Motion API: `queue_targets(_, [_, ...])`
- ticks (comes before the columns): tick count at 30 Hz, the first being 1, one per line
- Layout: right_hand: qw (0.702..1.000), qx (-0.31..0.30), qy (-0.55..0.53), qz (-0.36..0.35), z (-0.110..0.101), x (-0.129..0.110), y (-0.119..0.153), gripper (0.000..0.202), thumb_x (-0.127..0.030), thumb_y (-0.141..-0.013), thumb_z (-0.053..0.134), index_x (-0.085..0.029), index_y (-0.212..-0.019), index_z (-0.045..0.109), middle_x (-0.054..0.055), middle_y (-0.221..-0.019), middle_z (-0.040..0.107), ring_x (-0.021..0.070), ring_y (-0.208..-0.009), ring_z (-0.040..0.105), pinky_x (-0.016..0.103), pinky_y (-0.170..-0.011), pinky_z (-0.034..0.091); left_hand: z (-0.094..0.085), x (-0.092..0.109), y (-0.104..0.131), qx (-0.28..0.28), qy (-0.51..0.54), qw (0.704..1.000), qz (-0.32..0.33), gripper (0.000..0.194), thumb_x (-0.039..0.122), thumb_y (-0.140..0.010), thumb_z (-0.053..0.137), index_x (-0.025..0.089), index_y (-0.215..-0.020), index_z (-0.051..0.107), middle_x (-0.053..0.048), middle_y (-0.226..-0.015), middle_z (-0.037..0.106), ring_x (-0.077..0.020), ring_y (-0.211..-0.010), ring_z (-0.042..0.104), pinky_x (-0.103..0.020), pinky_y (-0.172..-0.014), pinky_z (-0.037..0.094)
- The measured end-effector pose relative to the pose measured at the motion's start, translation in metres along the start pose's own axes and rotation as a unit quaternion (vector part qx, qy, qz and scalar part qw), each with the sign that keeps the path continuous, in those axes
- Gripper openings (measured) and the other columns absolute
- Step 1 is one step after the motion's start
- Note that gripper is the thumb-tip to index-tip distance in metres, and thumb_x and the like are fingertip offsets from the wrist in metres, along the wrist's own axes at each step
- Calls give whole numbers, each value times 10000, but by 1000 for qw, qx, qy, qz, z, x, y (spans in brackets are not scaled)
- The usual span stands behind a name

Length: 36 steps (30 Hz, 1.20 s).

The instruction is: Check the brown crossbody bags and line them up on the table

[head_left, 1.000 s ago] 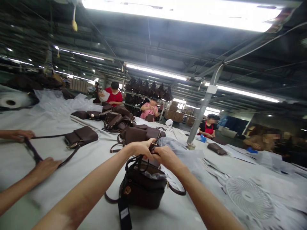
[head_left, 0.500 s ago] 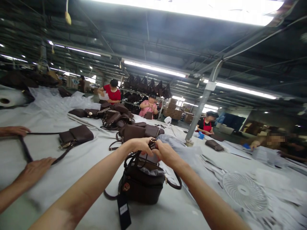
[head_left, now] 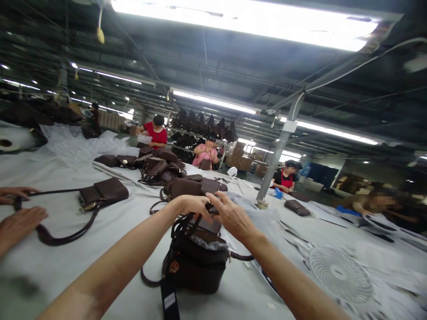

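A dark brown handbag (head_left: 196, 266) stands upright in front of me, its top open and clear plastic (head_left: 210, 244) showing inside. A round charm and a black tag (head_left: 169, 300) hang at its left side. Above the opening, my left hand (head_left: 196, 206) pinches the bag's strap near a gold-coloured ring. My right hand (head_left: 230, 215) meets it there, fingers bent over the same strap, partly hiding the grip. The rest of the strap loops down on both sides of the bag onto the white-covered table (head_left: 110, 275).
More brown bags (head_left: 160, 166) are piled beyond. At left, a co-worker's hands (head_left: 20, 224) handle the strap of another bag (head_left: 105, 193). A white fan (head_left: 340, 271) lies to the right, and a metal post (head_left: 275, 164) rises from the table. Other people work farther back.
My right hand's fingers have lifted and straightened somewhat over the strap. The co-worker's nearer hand has moved left and up along the other strap.
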State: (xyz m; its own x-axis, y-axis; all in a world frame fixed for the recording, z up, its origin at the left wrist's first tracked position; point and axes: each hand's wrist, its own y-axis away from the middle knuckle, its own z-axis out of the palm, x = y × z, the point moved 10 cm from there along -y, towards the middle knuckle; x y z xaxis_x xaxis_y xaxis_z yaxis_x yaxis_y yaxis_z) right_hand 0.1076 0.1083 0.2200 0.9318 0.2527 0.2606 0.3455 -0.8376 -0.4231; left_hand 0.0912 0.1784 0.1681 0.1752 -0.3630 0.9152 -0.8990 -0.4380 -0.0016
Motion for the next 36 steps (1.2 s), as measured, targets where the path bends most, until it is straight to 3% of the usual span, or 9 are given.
queue_targets(4, [994,-51,78,-62,9,-20,-3,577,-87,-937,381,-204,-1486,245,172,-1293,528,214,-946,664,254,-653,539,-1,4,-1,0,3,1000,4,224,203,-475,795,176,-573,596,36,-538,539,-108,-455,419,-211,-367,291])
queue_targets(8, [987,-111,104,-53,12,-11,-8,358,-130,-975,332,-125,-1314,449,146,-1045,605,225,-827,678,264,-600,513,2,-2,8,0,34,999,13,192,195,-542,755,168,-662,608,38,-581,546,-107,-491,465,-216,-439,360])
queue_targets(12, [979,-162,114,-50,15,8,-5,260,-157,-992,324,-161,-1154,528,130,-1055,596,216,-815,679,262,-620,478,7,-12,25,21,101,994,33,241,245,-670,694,158,-886,632,9,-675,609,-135,-600,584,-223,-553,446])
queue_targets(19, [980,-184,31,-70,24,20,-3,255,-289,-985,461,-228,-1227,512,80,-1026,649,208,-834,657,264,-663,447,28,-34,32,40,210,977,-15,294,378,-713,728,169,-838,564,87,-581,421,-48,-434,374,-159,-398,315])
queue_targets(24, [980,-158,-117,-17,13,69,6,394,-191,-919,552,-234,-1308,506,47,-1153,639,180,-1036,593,281,-873,437,31,-48,29,68,305,949,-41,374,396,-676,792,182,-767,499,76,-610,458,-83,-489,499,-254,-514,511])
queue_targets(26, [959,-199,-173,105,25,115,38,307,-204,-918,525,-196,-1219,587,47,-1127,657,164,-1016,598,270,-881,446,30,-56,29,79,341,936,-49,357,363,-679,803,175,-773,514,78,-597,443,-74,-471,478,-274,-519,531])
queue_targets(30, [868,-342,-194,303,77,180,157,231,-164,-861,483,-110,-816,704,56,-714,696,132,-642,635,226,-646,500,32,-64,27,79,377,920,-68,263,268,-711,790,152,-782,565,85,-563,386,-18,-399,323,-149,-377,356])
queue_targets(33, [823,-393,-175,370,117,194,245,211,-126,-775,544,-109,-601,663,34,-481,605,135,-477,585,242,-560,490,36,-68,23,63,390,915,-84,192,240,-754,756,148,-785,590,73,-576,401,-5,-403,305,-129,-376,283])
queue_targets(36, [819,-375,-173,399,150,185,302,211,-103,-773,534,-119,-605,661,45,-518,631,151,-528,616,252,-600,492,34,-77,21,69,400,909,-96,134,243,-810,704,147,-820,610,73,-582,395,5,-407,275,-130,-386,243])
